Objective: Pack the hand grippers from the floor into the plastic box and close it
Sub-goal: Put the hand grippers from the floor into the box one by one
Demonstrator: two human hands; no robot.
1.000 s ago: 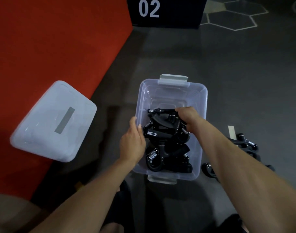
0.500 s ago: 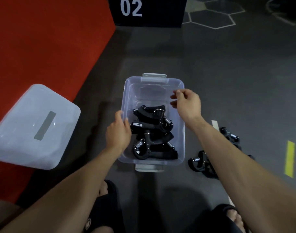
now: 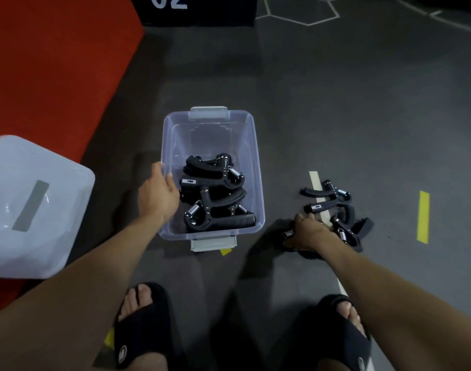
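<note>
— Where are the hand grippers (image 3: 336, 210) lying, taking the plastic box (image 3: 251, 156) as the marker?

— Two lots. One pile is sitting inside the box, stacked toward its near end. The loose ones are lying on the floor (image 3: 336, 103) to the right of the box, near its near right corner but not touching it.

— Which hand is closer to the loose ones?

— The right hand (image 3: 308, 232) — it is resting on the near-left edge of that floor pile. Its grip is curling down over a gripper with a spring showing at the thumb side, but the fingers are hidden under the hand, so I cannot tell whether it is pinching yet. The left hand (image 3: 158, 192) is sitting on the box's left wall, its grip spread, thumb outside and fingertips over the rim, probably steadying it.

— And the direction of the carry?

— Leftward and slightly away, I'd say. The box's long axis is running away from the person, with grey latches at the far and near ends, and the far half is looking free. The loose grippers are lying crosswise to that, handles pointing mostly left and right.

— The lid (image 3: 31, 204)?

— Lying well to the left of the box, partly on the red mat (image 3: 55, 62), off for now.
</note>
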